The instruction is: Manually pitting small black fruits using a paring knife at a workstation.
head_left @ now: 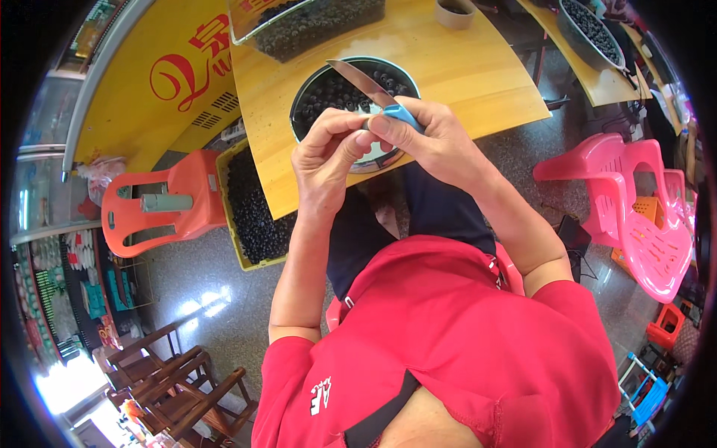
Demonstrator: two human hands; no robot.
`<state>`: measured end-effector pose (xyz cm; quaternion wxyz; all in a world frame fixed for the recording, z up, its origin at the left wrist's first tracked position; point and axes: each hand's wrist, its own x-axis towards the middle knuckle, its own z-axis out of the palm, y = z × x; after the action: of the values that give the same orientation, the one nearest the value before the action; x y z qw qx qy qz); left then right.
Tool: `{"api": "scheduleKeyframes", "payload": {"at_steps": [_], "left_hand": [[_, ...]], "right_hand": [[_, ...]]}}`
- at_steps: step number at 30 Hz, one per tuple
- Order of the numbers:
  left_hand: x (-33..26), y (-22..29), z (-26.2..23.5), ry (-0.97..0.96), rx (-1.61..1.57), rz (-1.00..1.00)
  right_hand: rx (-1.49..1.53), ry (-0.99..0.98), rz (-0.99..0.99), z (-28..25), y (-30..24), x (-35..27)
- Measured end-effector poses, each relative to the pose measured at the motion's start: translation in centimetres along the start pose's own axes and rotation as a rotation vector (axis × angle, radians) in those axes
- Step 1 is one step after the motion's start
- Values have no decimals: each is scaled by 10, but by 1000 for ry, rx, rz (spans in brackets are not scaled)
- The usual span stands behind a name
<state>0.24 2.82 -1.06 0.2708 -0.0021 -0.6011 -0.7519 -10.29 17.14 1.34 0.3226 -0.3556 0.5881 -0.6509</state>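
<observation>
My right hand is wrapped round the blue handle of a knife, its blade pointing up and to the left. My left hand is closed in a pinch, with a small dark round piece partly showing between the fingertips. Thumbs and fingers of both hands nearly meet there. Under them is a round bowl with a pale inside, holding many small dark round pieces. My hands hide its near part.
On the wooden table stand a clear box of dark pieces and a small cup. A yellow crate of dark pieces and an orange chair are at left. Pink chairs stand at right.
</observation>
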Motion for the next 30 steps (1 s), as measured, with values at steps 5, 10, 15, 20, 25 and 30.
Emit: {"api": "scheduleKeyframes", "payload": {"at_steps": [5,10,15,20,25,30], "left_hand": [[0,-1,-7,-73,-1,13],[-1,-2,4,30,-204,-106],[-1,0,7,101,-258,-116],[-1,-2,8,110,-290,-93],[-2,-2,11,86,-293,-98],[-2,-3,11,101,-306,-98]], "right_hand": [[221,-82,94,-1,0,0],[-249,64,-226,2,-1,0],[-752,217,-576,-4,11,2],[-842,243,-602,-2,10,1],[-883,273,-609,-5,14,3],[-889,270,-608,-3,12,3]]}}
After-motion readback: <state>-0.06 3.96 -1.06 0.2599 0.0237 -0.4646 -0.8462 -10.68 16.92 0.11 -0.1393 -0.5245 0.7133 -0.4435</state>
